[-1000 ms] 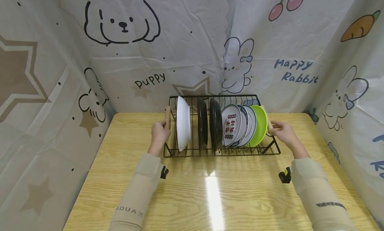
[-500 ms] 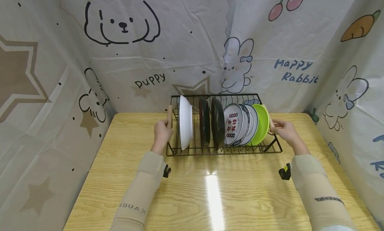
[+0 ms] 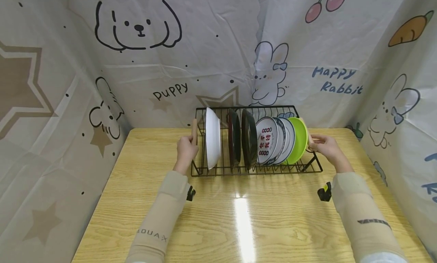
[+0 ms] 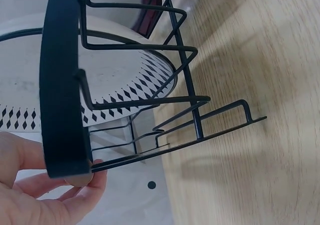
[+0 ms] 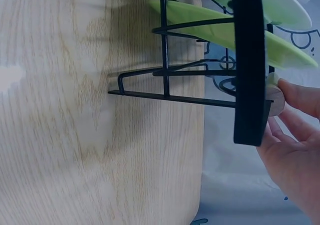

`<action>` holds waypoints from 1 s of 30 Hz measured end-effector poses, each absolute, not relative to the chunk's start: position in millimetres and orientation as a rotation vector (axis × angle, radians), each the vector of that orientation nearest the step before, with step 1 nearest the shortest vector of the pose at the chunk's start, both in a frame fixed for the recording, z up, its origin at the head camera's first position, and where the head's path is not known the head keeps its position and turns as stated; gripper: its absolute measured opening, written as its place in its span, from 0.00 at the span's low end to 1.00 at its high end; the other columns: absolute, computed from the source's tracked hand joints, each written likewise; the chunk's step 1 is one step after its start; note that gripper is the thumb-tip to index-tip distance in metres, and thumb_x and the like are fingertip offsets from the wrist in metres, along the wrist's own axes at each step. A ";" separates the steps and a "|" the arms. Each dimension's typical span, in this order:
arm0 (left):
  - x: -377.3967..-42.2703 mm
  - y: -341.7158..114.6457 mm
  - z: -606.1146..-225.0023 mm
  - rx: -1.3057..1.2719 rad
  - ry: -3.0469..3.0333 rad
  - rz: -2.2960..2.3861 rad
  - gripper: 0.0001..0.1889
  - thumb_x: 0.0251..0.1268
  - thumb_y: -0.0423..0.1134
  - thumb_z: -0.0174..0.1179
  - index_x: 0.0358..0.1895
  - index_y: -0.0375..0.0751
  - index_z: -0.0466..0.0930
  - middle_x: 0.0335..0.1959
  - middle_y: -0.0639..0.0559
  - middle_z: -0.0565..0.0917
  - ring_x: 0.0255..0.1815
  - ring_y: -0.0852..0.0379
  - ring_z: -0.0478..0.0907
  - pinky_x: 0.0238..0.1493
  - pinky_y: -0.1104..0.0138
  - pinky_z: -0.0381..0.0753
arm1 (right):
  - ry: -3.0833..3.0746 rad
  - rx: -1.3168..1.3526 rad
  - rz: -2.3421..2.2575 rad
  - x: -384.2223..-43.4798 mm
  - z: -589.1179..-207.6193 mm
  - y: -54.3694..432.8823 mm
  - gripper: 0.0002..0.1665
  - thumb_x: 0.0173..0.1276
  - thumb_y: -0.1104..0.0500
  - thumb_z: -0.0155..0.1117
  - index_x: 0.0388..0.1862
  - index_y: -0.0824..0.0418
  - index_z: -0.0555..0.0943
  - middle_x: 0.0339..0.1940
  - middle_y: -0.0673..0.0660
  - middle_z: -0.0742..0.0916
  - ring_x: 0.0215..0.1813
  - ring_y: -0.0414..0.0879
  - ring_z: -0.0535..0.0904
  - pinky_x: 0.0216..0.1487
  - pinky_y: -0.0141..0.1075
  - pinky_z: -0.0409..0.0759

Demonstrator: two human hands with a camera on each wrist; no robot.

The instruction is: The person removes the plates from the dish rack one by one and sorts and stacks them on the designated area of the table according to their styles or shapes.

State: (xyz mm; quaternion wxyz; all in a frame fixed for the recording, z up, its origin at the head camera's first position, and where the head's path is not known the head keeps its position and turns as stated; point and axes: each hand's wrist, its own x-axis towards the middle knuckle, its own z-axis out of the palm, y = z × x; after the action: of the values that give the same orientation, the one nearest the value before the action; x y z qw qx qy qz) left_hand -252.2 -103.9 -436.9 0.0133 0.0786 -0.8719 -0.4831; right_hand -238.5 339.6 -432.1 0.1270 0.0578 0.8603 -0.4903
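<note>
A black wire dish rack (image 3: 218, 175) stands at the back of the table, wooden handles on its two ends. My left hand (image 3: 186, 150) grips the left handle (image 3: 194, 129), whose round end shows between the fingers in the left wrist view. On the other side, my right hand (image 3: 328, 149) pinches the right handle (image 5: 276, 101) between thumb and fingers. Upright in the rack, from left to right, are a white bowl (image 3: 213, 139), two dark dishes (image 3: 234, 137), several white plates with patterned rims (image 3: 265, 139) and a lime-green dish (image 3: 297, 141).
The rack rests on a light wooden table (image 3: 218, 225). Close behind it hangs a printed cloth (image 3: 211, 58), which also closes off both sides. Black wrist-worn devices (image 3: 324, 192) sit near the sleeve cuffs.
The loaded rack has shifted slightly to the right and back, both hands moving along with it. The dishes keep their places, and both hands still hold the handles.
</note>
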 end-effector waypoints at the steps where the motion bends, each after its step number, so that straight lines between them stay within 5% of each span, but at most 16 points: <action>1: -252.3 -104.1 -437.0 0.241 -2.708 -1.512 0.17 0.53 0.19 0.51 0.47 0.29 0.79 0.45 0.32 0.79 0.30 0.47 0.75 0.28 0.65 0.74 | 2.496 0.168 -1.431 -238.8 -431.5 340.1 0.34 0.71 0.58 0.48 0.70 0.71 0.53 0.61 0.76 0.67 0.59 0.64 0.66 0.61 0.54 0.63; 6: -252.8 -104.7 -436.0 0.222 -2.700 -1.531 0.10 0.55 0.20 0.52 0.39 0.28 0.80 0.41 0.32 0.80 0.30 0.48 0.75 0.33 0.62 0.78 | 2.437 0.169 -1.442 -240.8 -429.0 343.6 0.35 0.71 0.58 0.49 0.70 0.70 0.51 0.60 0.73 0.68 0.51 0.49 0.74 0.58 0.45 0.70; 11: -252.4 -107.3 -435.7 0.190 -2.727 -1.523 0.12 0.57 0.23 0.54 0.44 0.29 0.80 0.43 0.32 0.80 0.33 0.47 0.76 0.38 0.60 0.79 | 2.337 0.186 -1.520 -242.6 -425.8 345.4 0.36 0.70 0.59 0.52 0.70 0.70 0.51 0.46 0.53 0.78 0.38 0.34 0.74 0.40 0.28 0.75; 14: -251.4 -110.9 -435.5 0.131 -2.762 -1.515 0.16 0.58 0.24 0.54 0.51 0.28 0.77 0.46 0.31 0.78 0.35 0.45 0.77 0.38 0.60 0.79 | 2.299 0.184 -1.545 -243.9 -424.4 346.2 0.36 0.69 0.61 0.52 0.70 0.71 0.51 0.37 0.45 0.78 0.36 0.35 0.73 0.37 0.28 0.74; 19: -250.2 -122.1 -437.2 0.024 -2.840 -1.554 0.21 0.62 0.26 0.52 0.60 0.26 0.68 0.51 0.31 0.74 0.45 0.40 0.78 0.41 0.57 0.79 | 2.265 0.177 -1.565 -245.0 -423.2 345.6 0.36 0.69 0.61 0.52 0.70 0.72 0.50 0.35 0.45 0.78 0.33 0.35 0.72 0.36 0.28 0.74; 25: -248.3 -129.6 -424.1 0.013 -2.851 -1.539 0.29 0.62 0.32 0.54 0.66 0.28 0.59 0.62 0.30 0.65 0.60 0.35 0.66 0.55 0.51 0.72 | 2.267 0.166 -1.581 -244.7 -424.1 346.3 0.35 0.69 0.62 0.50 0.70 0.72 0.50 0.35 0.46 0.78 0.30 0.35 0.70 0.33 0.27 0.73; 30: -239.2 -121.3 -396.9 0.019 -2.556 -1.749 0.25 0.63 0.36 0.54 0.63 0.32 0.65 0.61 0.37 0.69 0.59 0.42 0.69 0.54 0.55 0.73 | 2.279 0.162 -1.582 -243.9 -426.3 348.4 0.35 0.70 0.62 0.49 0.70 0.72 0.50 0.35 0.45 0.77 0.30 0.35 0.70 0.32 0.26 0.72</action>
State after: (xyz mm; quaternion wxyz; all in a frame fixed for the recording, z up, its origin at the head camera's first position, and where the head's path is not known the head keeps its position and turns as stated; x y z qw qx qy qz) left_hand -239.2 -121.3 -396.9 0.0222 0.0062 -0.8250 -0.5647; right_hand -243.9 348.4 -426.3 0.1806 0.0573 0.8066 -0.5599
